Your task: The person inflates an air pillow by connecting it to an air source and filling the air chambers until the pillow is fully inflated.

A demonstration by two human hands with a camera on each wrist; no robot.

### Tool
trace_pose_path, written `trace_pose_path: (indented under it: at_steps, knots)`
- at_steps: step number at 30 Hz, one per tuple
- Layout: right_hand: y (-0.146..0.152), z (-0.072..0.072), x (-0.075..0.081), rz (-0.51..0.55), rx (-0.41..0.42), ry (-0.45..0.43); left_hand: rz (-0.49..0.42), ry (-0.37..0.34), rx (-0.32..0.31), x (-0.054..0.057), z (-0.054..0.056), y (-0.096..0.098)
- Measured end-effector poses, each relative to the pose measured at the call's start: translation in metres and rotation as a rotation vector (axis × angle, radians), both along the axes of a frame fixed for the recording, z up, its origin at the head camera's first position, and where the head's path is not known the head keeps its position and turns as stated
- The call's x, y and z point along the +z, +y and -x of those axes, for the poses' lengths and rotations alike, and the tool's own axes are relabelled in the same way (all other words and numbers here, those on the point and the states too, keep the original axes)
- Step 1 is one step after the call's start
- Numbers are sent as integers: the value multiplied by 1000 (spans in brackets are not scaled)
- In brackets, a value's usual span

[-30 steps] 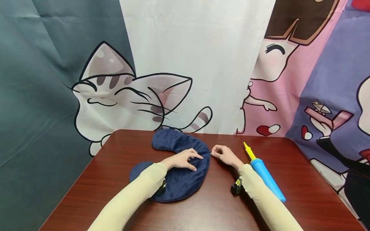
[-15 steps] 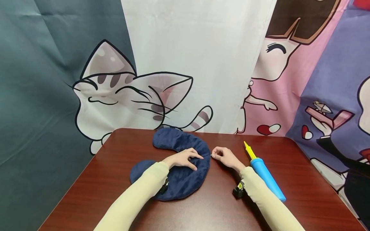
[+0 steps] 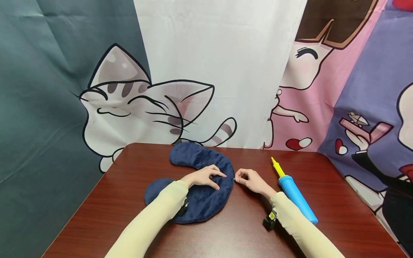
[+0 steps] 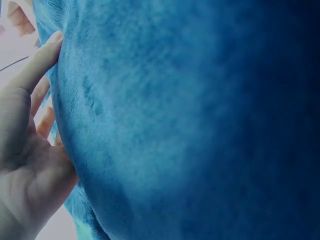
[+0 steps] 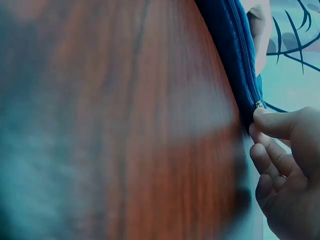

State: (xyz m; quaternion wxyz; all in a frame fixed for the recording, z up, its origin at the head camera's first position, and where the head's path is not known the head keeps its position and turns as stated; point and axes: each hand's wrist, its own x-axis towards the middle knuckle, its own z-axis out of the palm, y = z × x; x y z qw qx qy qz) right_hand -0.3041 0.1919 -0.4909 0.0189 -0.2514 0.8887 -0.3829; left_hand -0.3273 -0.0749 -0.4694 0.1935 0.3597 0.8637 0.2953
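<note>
A navy blue plush U-shaped neck pillow (image 3: 200,208) lies on the table, its opening toward the left. My left hand (image 3: 203,177) rests on top of it, thumb and fingers spread apart; in the left wrist view the thumb touches the plush close up. At the pillow's right edge, my right hand (image 3: 253,181) pinches a small metal zipper pull (image 5: 259,104) between thumb and index finger. The zipper (image 5: 243,50) runs along the pillow's side seam, away from the right fingertips.
A blue hand pump (image 3: 297,197) with a yellow nozzle (image 3: 278,167) lies right of my right forearm on the reddish-brown wooden table (image 3: 129,186). Behind the table's far edge hangs a cartoon-printed cloth (image 3: 222,64).
My right hand has slid a little toward me along the pillow's right edge, keeping its pinch on the zipper pull. The left hand has stayed in place on the pillow.
</note>
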Motion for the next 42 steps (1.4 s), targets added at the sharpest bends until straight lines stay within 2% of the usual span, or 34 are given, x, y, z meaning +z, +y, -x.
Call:
trace_pose_path:
  at_steps: [14,22,26,34,42]
  knots:
    - [-1,-11,-1,0,-8,-21,17,0,24,-4,1,2]
    - [0,-9,2,3,35,-35,28,0,61,-3,-1,5]
    - [0,-6,3,-4,17,-40,37,-4,78,-3,0,8]
    - [-2,-1,3,3,-52,-35,35,-59,155,1,2,14]
    - [-2,-3,3,6,-56,-35,33,-64,172,3,6,15]
